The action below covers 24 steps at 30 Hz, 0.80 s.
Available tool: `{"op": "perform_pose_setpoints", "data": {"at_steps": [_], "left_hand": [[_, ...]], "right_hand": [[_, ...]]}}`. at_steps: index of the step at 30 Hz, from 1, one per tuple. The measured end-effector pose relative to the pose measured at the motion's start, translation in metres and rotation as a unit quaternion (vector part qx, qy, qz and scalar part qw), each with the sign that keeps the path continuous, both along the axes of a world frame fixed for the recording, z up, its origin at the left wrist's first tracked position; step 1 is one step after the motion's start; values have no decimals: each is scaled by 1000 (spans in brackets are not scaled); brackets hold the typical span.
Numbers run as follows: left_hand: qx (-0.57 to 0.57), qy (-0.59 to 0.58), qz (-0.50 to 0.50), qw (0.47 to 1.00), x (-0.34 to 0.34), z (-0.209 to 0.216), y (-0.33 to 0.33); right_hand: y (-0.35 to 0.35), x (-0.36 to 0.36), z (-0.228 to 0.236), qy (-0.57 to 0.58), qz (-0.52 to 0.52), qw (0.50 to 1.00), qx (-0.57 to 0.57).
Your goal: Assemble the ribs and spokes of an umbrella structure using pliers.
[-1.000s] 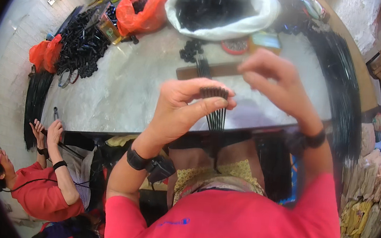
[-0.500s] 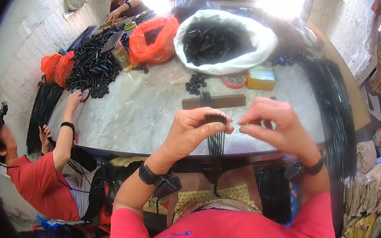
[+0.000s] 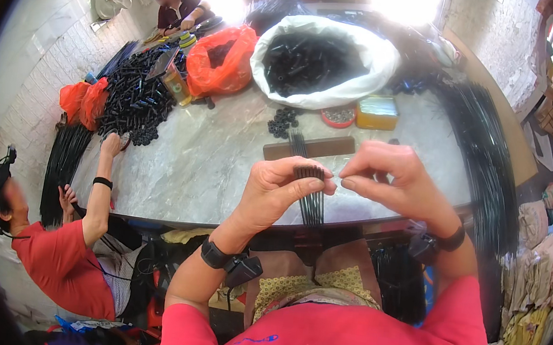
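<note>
My left hand is closed round a bundle of thin dark rods, thumb across it, their row of dark ends turned up. The far part of the bundle rests over a brown wooden bar on the table. Just right of the rod ends, my right hand holds thumb and forefinger pinched, close to my left fingertips; whatever lies between them is too small to make out. Beyond the bar lie a little pile of small black round parts, a red dish of tiny metal pieces and a yellow box.
A white sack of black tubes and an orange bag stand at the back of the table. Black parts are heaped left. Long dark rods line the right side. Co-workers sit left and far left.
My right hand has shifted slightly left, nearer the rod ends. My left hand keeps its grip on the bundle. The far co-worker's arms have moved.
</note>
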<state>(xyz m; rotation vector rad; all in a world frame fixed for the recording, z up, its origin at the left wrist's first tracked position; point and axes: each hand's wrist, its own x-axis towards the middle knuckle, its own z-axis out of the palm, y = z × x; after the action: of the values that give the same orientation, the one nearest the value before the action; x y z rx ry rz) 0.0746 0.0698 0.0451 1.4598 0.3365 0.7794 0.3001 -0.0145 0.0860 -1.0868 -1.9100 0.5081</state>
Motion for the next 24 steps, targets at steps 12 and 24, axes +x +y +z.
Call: {"op": "perform_pose_setpoints", "data": {"at_steps": [12,24], "left_hand": [[11,12,-3,1000,0,-1,2],[12,23,-3,1000,-1,-1,3]], "right_hand": [[-5,-7,7,24,-25,997,-62],[8,-2,-9,77,13,995,-63]]}}
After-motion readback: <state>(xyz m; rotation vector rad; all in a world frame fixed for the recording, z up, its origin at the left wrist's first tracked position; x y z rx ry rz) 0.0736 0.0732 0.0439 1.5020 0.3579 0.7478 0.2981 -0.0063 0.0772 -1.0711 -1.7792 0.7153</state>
